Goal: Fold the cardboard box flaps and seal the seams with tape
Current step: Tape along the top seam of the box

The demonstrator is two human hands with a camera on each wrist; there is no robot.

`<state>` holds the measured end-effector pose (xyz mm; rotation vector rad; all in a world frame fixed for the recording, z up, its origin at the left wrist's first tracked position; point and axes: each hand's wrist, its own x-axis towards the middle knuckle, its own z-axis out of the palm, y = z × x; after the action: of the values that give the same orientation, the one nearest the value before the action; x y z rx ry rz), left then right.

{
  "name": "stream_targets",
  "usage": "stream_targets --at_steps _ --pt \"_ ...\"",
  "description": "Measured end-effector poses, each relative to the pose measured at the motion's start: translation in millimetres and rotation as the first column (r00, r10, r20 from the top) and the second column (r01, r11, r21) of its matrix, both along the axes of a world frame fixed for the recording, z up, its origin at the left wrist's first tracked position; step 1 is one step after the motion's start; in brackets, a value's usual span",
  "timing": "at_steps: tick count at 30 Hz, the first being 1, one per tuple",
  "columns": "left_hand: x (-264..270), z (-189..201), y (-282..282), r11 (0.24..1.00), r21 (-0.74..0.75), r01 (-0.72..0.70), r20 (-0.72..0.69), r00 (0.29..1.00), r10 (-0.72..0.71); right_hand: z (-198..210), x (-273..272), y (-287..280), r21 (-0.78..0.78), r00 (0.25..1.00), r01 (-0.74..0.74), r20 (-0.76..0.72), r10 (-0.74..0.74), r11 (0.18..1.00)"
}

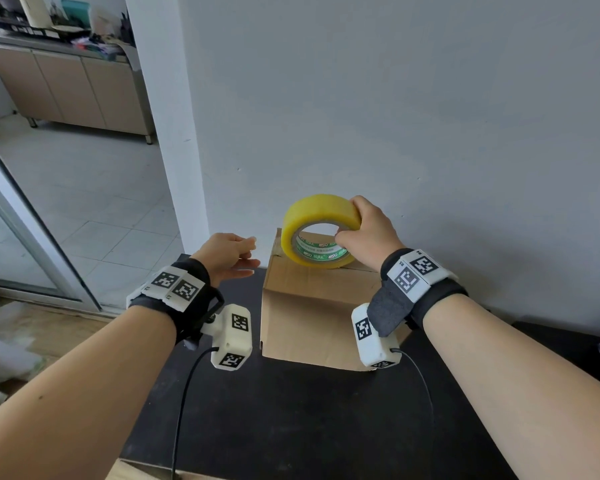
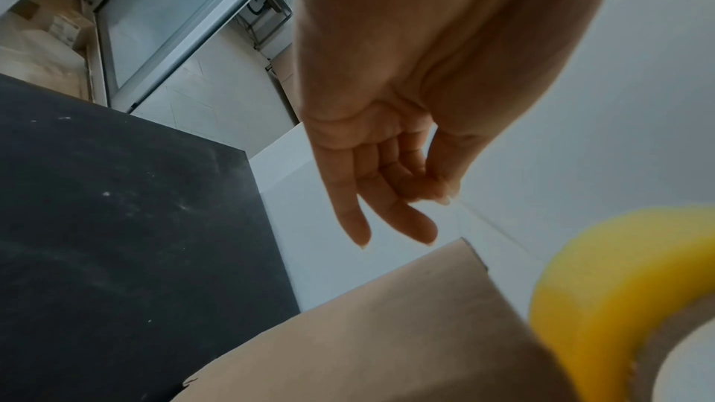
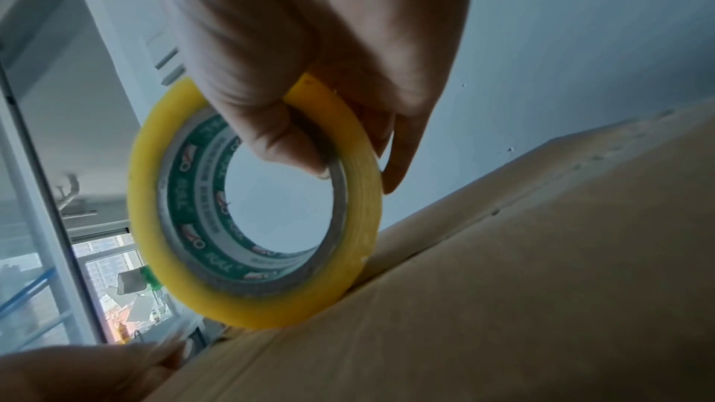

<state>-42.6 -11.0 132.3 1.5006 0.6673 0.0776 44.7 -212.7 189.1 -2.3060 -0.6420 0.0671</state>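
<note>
Right hand (image 1: 368, 233) is gripping tape roll (image 1: 317, 230) on cardboard box (image 1: 312, 306) top, at table (image 1: 291, 427) far edge | left hand (image 1: 229, 254) is hovering released, empty | risk: unbraced flaps are lifting, tape wrinkling.

Matt brown corrugated cardboard for the box (image 1: 305, 306), glossy translucent yellow plastic film wound on a printed paper core for the tape roll (image 1: 317, 233), dull black, faintly scuffed top on the table (image 1: 309, 420), smooth matt paint on the wall (image 1: 395, 116).
</note>
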Motion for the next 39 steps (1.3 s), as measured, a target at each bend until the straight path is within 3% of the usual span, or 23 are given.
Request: stream_targets --at_steps 11,15,21,22,24,26,28,30,32,36,39 --pt "4 -20 -10 0.970 0.241 0.020 -0.069 0.998 -0.003 5 -3 14 -0.147 0.998 -0.008 0.061 0.017 0.989" --pt "10 -23 -27 0.873 0.473 0.123 -0.131 0.989 -0.068 5 -3 16 -0.160 0.999 0.003 0.054 0.006 0.987" --pt "10 -35 -31 0.900 0.345 0.265 -0.348 0.927 -0.140 5 -2 14 -0.132 1.000 0.010 0.021 -0.008 0.991" --pt "12 -37 -29 0.884 0.391 0.257 -0.336 0.934 -0.123 5 -3 14 -0.129 1.000 0.011 0.019 -0.009 0.992" --pt "15 -33 -27 0.893 0.426 0.145 -0.141 0.986 -0.093 4 -3 14 -0.124 1.000 0.013 0.010 -0.012 0.992" --pt "15 -18 -30 0.961 0.262 0.091 0.129 0.983 -0.128 4 -4 13 -0.117 1.000 0.012 -0.007 -0.013 0.993" --pt "12 -3 -31 0.969 0.122 0.213 0.249 0.939 -0.238 4 -4 11 -0.110 1.000 0.013 -0.017 -0.015 0.994" --pt "9 7 -30 0.884 0.185 0.430 0.225 0.857 -0.464 3 -4 11 -0.100 1.000 0.015 -0.024 -0.018 0.995" --pt "11 5 -28 0.767 0.337 0.545 0.139 0.777 -0.613 3 -3 11 -0.095 0.999 0.017 -0.028 -0.019 0.995" --pt "24 -12 -31 0.587 0.688 0.426 -0.009 0.815 -0.580 4 -2 11 -0.105 0.999 0.022 -0.032 -0.025 0.994" --pt "28 -12 -32 0.527 0.749 0.402 -0.095 0.852 -0.515 3 -2 11 -0.113 0.999 0.016 -0.035 -0.020 0.993"
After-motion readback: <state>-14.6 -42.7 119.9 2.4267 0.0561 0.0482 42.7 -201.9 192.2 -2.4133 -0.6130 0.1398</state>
